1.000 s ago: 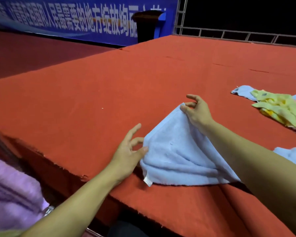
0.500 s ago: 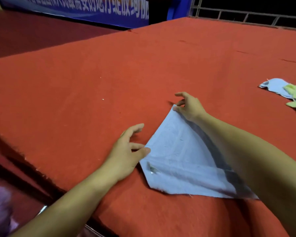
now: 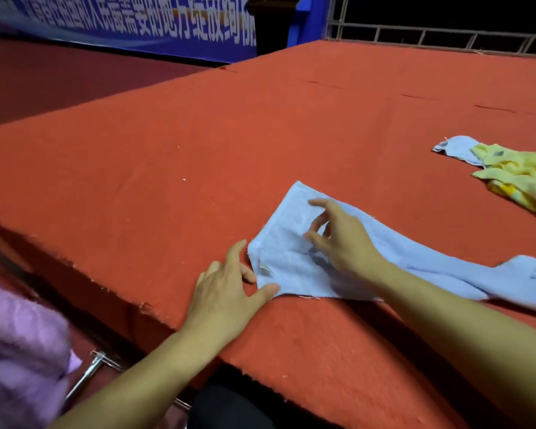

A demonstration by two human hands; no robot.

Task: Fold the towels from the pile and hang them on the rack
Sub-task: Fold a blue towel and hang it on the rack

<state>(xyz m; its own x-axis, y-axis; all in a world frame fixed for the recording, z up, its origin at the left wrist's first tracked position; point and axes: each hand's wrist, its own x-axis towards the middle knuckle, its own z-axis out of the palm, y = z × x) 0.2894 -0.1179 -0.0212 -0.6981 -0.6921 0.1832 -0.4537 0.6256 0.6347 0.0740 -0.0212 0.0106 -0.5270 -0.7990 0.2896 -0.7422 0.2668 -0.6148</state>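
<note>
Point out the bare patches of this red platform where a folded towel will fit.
Widest free patch: the red platform left of and beyond the blue towel, up to the far edge. A narrower strip lies between that towel and the yellow towel. Crowded: the near edge, where both hands work, and the right side.

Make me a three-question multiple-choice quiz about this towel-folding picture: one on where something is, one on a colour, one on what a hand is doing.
1. Where does the yellow towel lie?
A. far right of the red surface
B. under the left hand
C. on the floor

2. What colour is the towel being folded?
A. purple
B. light blue
C. green

3. What is the right hand doing?
A. gripping a rail
B. clutching the yellow towel
C. hovering loose-fingered over the light blue towel

Answers: 1 A, it sits at the right edge. 2 B, pale blue cloth lies under both hands. 3 C, its fingers hold nothing.
</note>
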